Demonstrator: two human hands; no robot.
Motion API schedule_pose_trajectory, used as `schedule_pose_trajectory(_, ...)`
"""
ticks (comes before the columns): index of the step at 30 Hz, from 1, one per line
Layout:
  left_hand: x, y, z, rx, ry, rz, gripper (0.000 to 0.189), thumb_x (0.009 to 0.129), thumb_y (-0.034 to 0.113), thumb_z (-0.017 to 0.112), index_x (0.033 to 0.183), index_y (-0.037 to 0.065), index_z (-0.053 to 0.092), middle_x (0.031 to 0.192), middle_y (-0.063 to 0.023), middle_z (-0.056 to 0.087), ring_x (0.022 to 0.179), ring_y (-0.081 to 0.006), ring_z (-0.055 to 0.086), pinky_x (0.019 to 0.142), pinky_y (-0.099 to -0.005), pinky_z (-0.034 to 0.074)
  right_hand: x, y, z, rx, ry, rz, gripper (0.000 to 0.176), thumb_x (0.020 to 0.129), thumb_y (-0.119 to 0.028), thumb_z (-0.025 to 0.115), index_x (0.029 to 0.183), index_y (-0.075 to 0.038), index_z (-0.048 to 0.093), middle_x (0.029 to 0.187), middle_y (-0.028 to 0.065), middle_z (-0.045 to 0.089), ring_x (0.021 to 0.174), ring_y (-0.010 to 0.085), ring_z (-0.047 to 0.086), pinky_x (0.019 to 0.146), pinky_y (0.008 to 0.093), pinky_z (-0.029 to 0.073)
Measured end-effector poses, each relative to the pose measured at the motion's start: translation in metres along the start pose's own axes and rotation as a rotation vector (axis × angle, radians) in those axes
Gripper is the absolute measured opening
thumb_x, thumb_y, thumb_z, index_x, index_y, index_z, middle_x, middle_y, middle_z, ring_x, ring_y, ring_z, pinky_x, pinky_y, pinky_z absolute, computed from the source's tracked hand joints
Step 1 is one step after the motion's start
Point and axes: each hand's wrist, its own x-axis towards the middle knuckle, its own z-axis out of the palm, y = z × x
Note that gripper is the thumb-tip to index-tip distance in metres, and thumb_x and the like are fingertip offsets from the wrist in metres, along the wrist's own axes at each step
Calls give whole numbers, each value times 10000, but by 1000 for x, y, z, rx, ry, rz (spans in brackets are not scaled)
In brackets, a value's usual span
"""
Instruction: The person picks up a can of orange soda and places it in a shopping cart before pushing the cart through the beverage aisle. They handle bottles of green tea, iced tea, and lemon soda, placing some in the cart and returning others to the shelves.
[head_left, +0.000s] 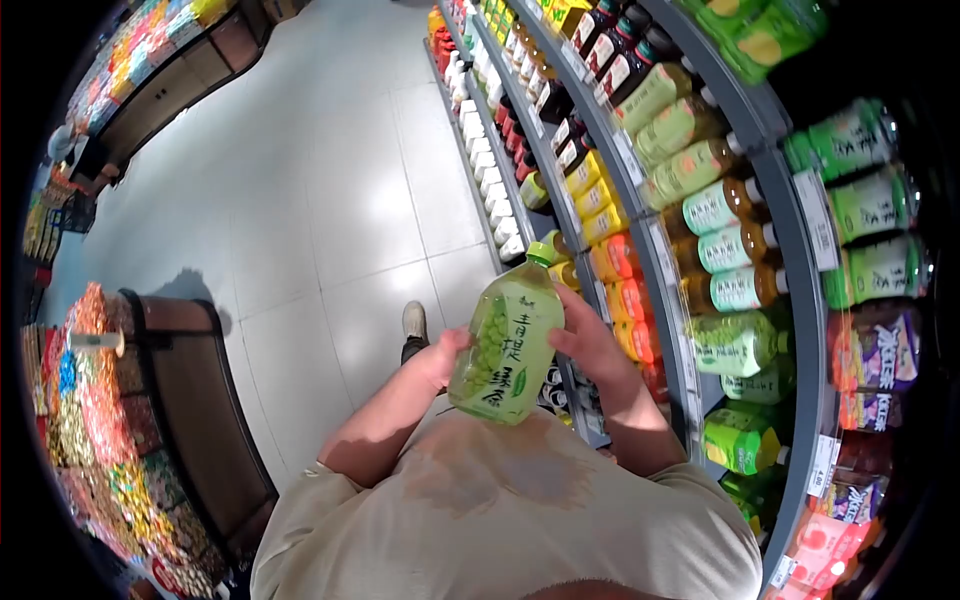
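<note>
Hands close on one thing: your left hand (440, 358) grips the lower side of the pale green plastic tea bottle with a yellow-green cap (505, 345), and your right hand (590, 340) wraps the opposite side. You hold it tilted before your chest, cap pointing away, beside the grey metal drinks shelf (765, 125), over the white tiled floor (330, 200).

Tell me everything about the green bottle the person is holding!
The green bottle looks like clear plastic filled with pale green drink. It has a yellow-green cap on, and a label showing green grapes and dark writing. It leans slightly, cap away from the person. The left hand and right hand grip its sides.
</note>
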Motion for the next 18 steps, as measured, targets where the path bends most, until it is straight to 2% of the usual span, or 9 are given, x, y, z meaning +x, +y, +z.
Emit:
schedule_pose_trajectory(1,3,22,-4,117,48,8,1072,697,631,757,1483,9,376,1364,-190,552,1171,-320,617,960,-445,540,16,-6,10,12,57,-42,856,833,-405,793,1470,2,392,1306,61,574,1191,144,552,990,314,457)
schedule_pose_trajectory(2,8,43,-10,133,4,26,859,791,494,763,1402,-29,463,1299,-140,609,1130,-226,630,963,-379,525,34,-17,20,-144,153,-66,715,814,-302,828,1360,0,478,1183,69,615,1118,154,575,960,315,472)
schedule_pose_trajectory(7,6,141,-31,282,60,12,782,867,438,738,1428,-6,422,1326,-122,582,1170,-222,606,1008,-364,496,125,-23,46,-111,361,-115,679,777,-270,851,1292,-2,499,1183,89,619,1067,154,608,921,315,498)
schedule_pose_trajectory(9,7,169,-49,416,249,102,616,949,294,658,1435,-3,425,1346,-110,559,1251,-191,529,1069,-348,420,155,-25,49,-389,506,-207,667,749,-207,868,1265,-6,496,1177,97,620,1054,158,616,905,330,513)
schedule_pose_trajectory(11,11,199,-73,403,215,85,655,927,238,694,1456,-2,391,1383,-114,518,1287,-201,495,1097,-363,392,182,-38,57,-476,555,-226,667,741,-134,866,1268,-11,476,1173,101,618,1068,163,616,908,333,519)
schedule_pose_trajectory(14,19,230,-88,661,145,190,850,822,160,810,1499,16,317,1419,-106,476,1307,-219,479,1116,-376,376,217,-58,69,-363,593,-315,696,742,-95,859,1295,-15,444,1171,99,612,1079,169,613,918,323,514)
schedule_pose_trajectory(15,25,236,-97,799,162,185,913,775,194,857,1498,23,326,1414,-112,487,1307,-222,479,1117,-377,376,228,-51,61,-364,589,-337,707,729,-105,869,1291,-13,450,1174,114,604,1087,191,614,917,336,515)
schedule_pose_trajectory(17,31,262,-91,956,200,117,967,729,217,896,1498,34,338,1391,-124,513,1296,-222,492,1104,-372,389,244,-57,58,-674,649,-282,747,679,-138,899,1281,-17,472,1163,140,600,1085,250,613,924,378,505)
schedule_pose_trajectory(18,37,272,-92,971,191,109,967,729,217,896,1498,34,338,1391,-124,513,1296,-222,492,1104,-372,389,254,-57,55,-743,644,-263,788,631,-208,923,1270,-27,498,1146,164,592,1092,329,589,944,425,482)
